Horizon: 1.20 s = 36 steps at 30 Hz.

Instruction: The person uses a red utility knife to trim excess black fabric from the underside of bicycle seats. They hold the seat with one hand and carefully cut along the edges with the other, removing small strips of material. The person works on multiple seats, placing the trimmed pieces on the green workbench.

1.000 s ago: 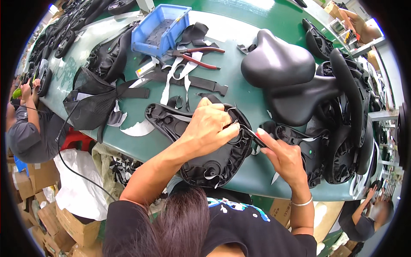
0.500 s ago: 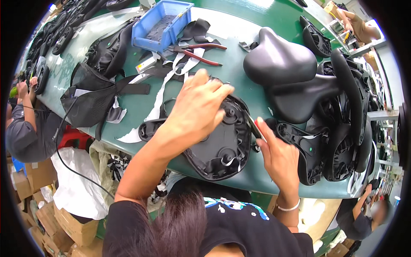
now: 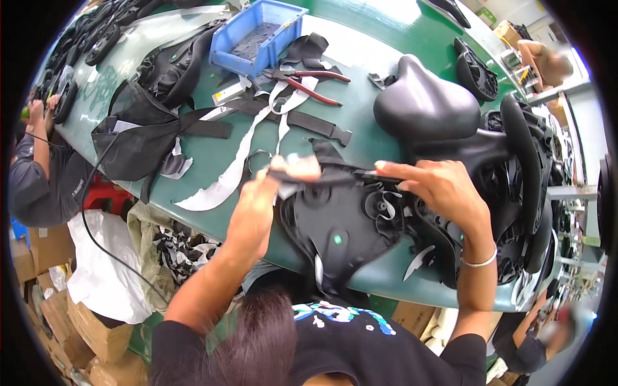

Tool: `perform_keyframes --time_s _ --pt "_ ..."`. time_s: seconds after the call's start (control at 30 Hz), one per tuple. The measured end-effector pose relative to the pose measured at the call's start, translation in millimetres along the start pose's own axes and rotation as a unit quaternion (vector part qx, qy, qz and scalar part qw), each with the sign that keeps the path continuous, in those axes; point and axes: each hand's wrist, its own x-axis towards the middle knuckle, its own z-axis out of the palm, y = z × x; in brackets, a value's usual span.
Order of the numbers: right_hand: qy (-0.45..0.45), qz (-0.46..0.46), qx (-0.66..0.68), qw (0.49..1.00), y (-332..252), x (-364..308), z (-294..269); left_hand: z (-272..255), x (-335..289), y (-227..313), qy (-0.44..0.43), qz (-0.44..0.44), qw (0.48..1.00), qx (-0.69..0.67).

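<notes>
A black bicycle saddle (image 3: 315,225) lies underside up in front of me, its narrow end toward my body. My left hand (image 3: 256,202) is closed on the black cover edge at the saddle's wide far end; its fingers are partly blurred. My right hand (image 3: 450,193) is closed around a slim knife-like tool (image 3: 370,172), held against that same edge from the right. Most of the tool's handle is hidden in the fingers. A dark band of cover stretches between the two hands. Pale lining shows by my left fingers.
Red-handled pliers (image 3: 315,90) lie beyond, near a blue bin (image 3: 257,38) of dark pieces. White offcut strips (image 3: 232,170) and a black mesh bag (image 3: 138,135) with straps are at left. More saddles (image 3: 428,103) are piled at right. Other people (image 3: 48,167) work around the table.
The saddle has been turned so its narrow end faces me. My left hand has moved left and down, onto the cover edge; my right hand has moved up and right with the tool.
</notes>
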Motion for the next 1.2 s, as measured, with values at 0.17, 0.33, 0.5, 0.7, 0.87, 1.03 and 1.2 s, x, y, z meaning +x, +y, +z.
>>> perform_keyframes --time_s 0.17,0.33,0.5,0.7,0.87,1.03,1.2 --pt "-0.065 0.035 -0.121 0.99 -22.6 -12.0 -8.6 -42.3 10.1 41.1 -0.14 0.252 0.953 0.09" --pt "-0.067 0.16 -0.149 0.973 -63.4 -75.1 9.8 -50.8 36.8 98.5 -0.25 0.21 0.939 -0.105" --pt "-0.056 0.182 -0.034 0.981 -55.0 -67.2 -1.8 9.3 93.3 25.6 -0.343 0.352 0.587 0.644" --pt "0.017 0.181 -0.04 0.982 -60.1 -102.7 32.1 82.7 101.1 3.9 -0.192 -0.058 0.98 -0.015" --pt "0.075 0.357 0.16 0.917 -120.6 -128.6 66.8 89.5 84.3 42.9 0.053 0.3 0.95 0.066" --pt "0.09 0.505 0.455 0.728 -146.9 -128.1 68.4 48.2 59.4 53.2 0.189 0.446 0.768 0.418" --pt "0.315 0.363 0.484 0.731 -108.5 -90.0 110.4 16.4 52.3 16.8 -0.067 0.282 0.696 0.657"
